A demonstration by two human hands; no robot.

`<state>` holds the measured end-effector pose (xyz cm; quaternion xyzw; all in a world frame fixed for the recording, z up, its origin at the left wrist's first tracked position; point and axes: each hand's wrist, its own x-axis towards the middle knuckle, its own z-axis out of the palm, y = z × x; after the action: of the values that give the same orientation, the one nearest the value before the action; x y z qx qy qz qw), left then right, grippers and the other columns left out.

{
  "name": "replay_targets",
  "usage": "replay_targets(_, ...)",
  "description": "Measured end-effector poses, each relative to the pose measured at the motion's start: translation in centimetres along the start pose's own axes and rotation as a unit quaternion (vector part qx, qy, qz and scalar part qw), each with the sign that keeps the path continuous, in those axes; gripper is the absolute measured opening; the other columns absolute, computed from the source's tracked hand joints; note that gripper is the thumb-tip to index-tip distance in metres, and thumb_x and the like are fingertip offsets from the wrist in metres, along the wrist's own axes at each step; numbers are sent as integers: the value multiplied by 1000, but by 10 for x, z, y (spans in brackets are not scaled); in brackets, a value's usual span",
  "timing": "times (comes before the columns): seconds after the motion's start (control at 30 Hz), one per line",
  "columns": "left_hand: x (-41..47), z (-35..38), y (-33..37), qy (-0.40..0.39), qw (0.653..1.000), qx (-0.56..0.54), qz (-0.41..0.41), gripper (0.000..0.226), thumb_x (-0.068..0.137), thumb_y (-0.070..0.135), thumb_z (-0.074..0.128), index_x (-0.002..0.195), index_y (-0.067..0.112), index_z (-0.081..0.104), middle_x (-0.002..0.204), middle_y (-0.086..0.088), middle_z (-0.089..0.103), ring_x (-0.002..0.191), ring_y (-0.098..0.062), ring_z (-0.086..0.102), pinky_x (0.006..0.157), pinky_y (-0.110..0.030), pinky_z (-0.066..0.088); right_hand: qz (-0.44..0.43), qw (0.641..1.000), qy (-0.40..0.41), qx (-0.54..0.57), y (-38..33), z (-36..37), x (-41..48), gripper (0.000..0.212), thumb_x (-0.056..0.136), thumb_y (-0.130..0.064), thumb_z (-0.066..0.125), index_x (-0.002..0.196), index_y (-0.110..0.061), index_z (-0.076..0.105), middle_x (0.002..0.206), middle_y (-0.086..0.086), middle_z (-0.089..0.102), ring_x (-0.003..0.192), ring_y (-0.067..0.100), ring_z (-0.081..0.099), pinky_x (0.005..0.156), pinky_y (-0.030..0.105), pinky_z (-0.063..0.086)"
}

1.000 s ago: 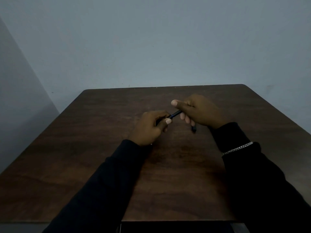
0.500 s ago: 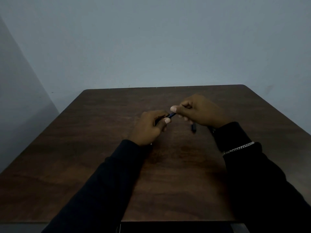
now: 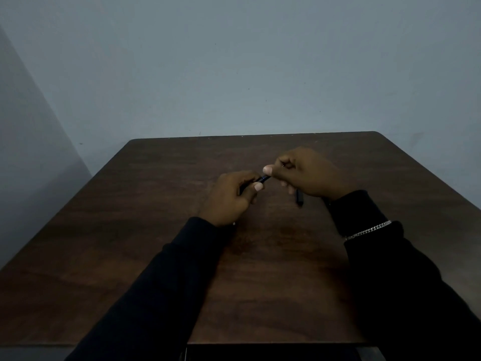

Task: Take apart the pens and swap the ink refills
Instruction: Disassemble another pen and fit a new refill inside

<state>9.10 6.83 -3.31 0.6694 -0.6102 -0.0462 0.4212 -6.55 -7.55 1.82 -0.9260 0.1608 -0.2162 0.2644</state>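
Your right hand slid left along the pen; less barrel shows now. Both hands' grip holds it above tabletop centre, likely unscrewing. Second dark piece lies under right hand.

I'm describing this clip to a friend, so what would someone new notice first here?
Two hands meet over the middle of the dark wooden table: the left hand and right hand both grip a dark pen between them. A second dark pen piece pokes out beneath the right hand, and a silver bracelet glints on that wrist.
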Motion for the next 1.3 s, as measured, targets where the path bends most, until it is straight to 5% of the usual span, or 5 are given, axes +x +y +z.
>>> replay_targets(0.23,1,0,1,13,1000,-14,-4,19,106,17,58,97,11,74,75,-2,70,72,-13,63,65,-26,47,3,999,22,36,-5,-2,1,24,85,-36,82,103,-21,74,81,-1,75,68,15,71,66,31,55)
replay_targets(0.4,1,1,1,19,1000,6,8,20,106,18,59,95,9,73,74,-1,71,69,-13,64,67,-29,48,2,1000,29,4,-7,-2,1,9,90,-23,78,90,-14,77,66,-7,71,62,8,72,61,22,50)
replay_targets(0.77,4,-1,-2,77,996,-26,-35,27,106,21,58,86,7,71,69,-2,69,66,-17,64,63,-31,46,107,983,150,-15,10,-12,2,57,99,-50,60,81,4,67,70,17,69,51,7,63,49,19,46)
replay_targets(0.9,4,-1,-3,88,995,-29,-45,31,103,29,54,87,8,70,70,0,69,68,-18,66,67,-39,53,238,954,3,-180,22,-9,5,41,87,-41,79,79,-7,59,83,15,70,72,22,64,62,31,47)
replay_targets(1.3,4,1,1,82,995,-20,-49,27,105,23,57,86,8,70,70,0,70,69,-17,66,69,-40,53,314,942,-119,-25,24,11,8,12,88,-8,74,96,-10,66,90,9,74,52,15,71,41,21,51)
